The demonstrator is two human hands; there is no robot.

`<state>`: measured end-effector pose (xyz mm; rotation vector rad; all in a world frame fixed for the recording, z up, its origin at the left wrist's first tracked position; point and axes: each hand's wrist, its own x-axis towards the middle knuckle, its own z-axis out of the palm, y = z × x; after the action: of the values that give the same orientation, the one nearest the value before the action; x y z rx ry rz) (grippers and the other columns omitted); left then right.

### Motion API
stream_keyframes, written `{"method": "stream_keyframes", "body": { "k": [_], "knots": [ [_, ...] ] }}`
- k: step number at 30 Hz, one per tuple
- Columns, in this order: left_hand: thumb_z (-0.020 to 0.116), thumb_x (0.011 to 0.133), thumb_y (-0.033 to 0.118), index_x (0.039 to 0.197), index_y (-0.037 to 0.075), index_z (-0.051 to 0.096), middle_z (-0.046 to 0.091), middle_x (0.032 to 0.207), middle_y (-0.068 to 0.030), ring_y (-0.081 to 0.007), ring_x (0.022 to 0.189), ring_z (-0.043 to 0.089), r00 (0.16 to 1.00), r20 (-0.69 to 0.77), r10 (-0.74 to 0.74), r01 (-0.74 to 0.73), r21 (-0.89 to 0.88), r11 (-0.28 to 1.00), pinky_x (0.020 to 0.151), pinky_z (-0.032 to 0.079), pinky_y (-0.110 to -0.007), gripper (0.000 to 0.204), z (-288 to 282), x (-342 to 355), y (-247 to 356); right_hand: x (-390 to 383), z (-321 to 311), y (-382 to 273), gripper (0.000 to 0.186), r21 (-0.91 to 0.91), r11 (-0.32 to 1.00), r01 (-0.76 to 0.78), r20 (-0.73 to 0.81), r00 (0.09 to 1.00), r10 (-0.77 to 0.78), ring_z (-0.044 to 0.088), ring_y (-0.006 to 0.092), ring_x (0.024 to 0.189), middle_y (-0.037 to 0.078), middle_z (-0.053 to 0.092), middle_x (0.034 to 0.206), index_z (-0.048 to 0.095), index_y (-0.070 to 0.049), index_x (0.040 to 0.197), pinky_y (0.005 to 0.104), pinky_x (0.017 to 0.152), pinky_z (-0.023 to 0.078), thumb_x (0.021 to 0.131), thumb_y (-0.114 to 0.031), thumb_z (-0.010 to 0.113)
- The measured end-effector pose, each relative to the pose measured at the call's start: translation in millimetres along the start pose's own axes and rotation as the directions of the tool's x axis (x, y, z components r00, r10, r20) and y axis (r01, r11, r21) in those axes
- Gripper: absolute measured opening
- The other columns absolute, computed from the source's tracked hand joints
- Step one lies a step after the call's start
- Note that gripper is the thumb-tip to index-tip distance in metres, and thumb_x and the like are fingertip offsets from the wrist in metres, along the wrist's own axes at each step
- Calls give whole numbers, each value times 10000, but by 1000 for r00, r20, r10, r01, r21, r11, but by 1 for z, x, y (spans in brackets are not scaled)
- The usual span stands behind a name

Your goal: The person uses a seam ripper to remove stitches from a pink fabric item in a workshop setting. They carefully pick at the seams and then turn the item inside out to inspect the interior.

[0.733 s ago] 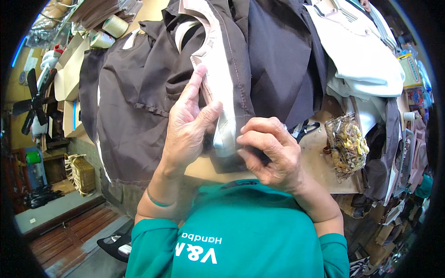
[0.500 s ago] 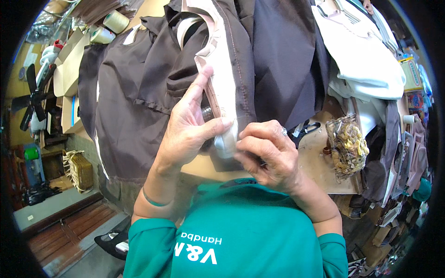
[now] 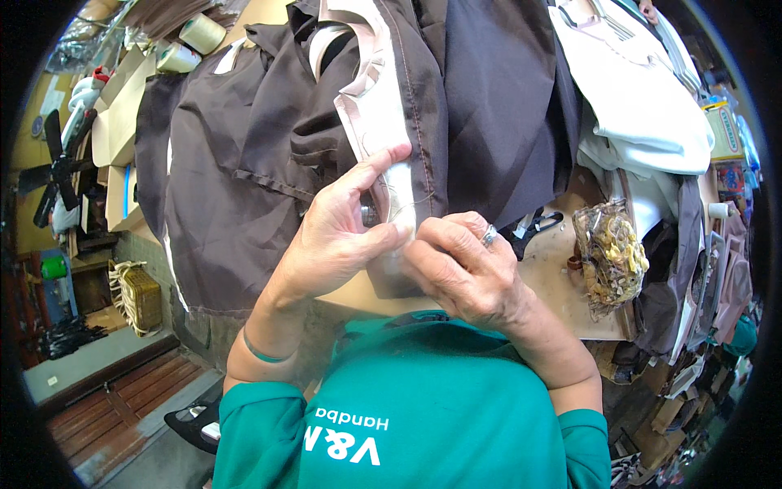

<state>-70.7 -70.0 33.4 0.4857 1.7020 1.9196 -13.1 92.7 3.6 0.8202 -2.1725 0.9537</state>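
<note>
Dark brown fabric (image 3: 497,106) is spread before me, with a pale cream lining strip (image 3: 381,106) running down its turned edge. My left hand (image 3: 338,228) grips the lower end of this strip; its thumb presses on the pale material and the index finger stretches across it. Close beside that thumb, my right hand (image 3: 464,265) is pinched at the strip's end, fingers curled together. Whatever sits between those fingertips is hidden. A fine thread seems to curve over the fabric just above them. Part of a metallic round object (image 3: 368,215) shows behind my left hand.
Right of my hands lie black-handled scissors (image 3: 542,224) and a clear bag of yellowish bits (image 3: 611,257). White fabric (image 3: 643,114) covers the far right, where another person's hand (image 3: 648,11) shows. Thread cones (image 3: 202,34), a cardboard box (image 3: 122,122) and a black-bladed fan (image 3: 59,173) stand left.
My left index finger has swung right onto the pale strip. My right hand has moved slightly left, closer to the left thumb, and the strip's lower end is now more covered.
</note>
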Motion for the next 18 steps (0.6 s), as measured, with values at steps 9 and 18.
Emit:
{"method": "stream_keyframes", "body": {
  "k": [9, 18],
  "knots": [
    [623, 696, -53, 1295, -86, 325, 379, 1315, -139, -187, 1226, 339, 999, -33, -11, 14, 103, 995, 1029, 261, -302, 670, 0, 2, -5, -2, 3, 2, 287, -51, 998, 46, 37, 998, -44, 568, 239, 733, 147, 553, 849, 570, 53, 842, 318, 654, 484, 579, -59, 589],
    [537, 731, -75, 1285, -73, 345, 417, 1290, -157, -192, 1209, 370, 996, -31, 85, -78, 177, 981, 976, 325, -277, 586, 1, 2, -12, 2, 3, 4, 267, 6, 1000, -10, 113, 994, 9, 531, 234, 688, 129, 532, 810, 552, 46, 840, 315, 611, 459, 593, -54, 576]
  ]
}}
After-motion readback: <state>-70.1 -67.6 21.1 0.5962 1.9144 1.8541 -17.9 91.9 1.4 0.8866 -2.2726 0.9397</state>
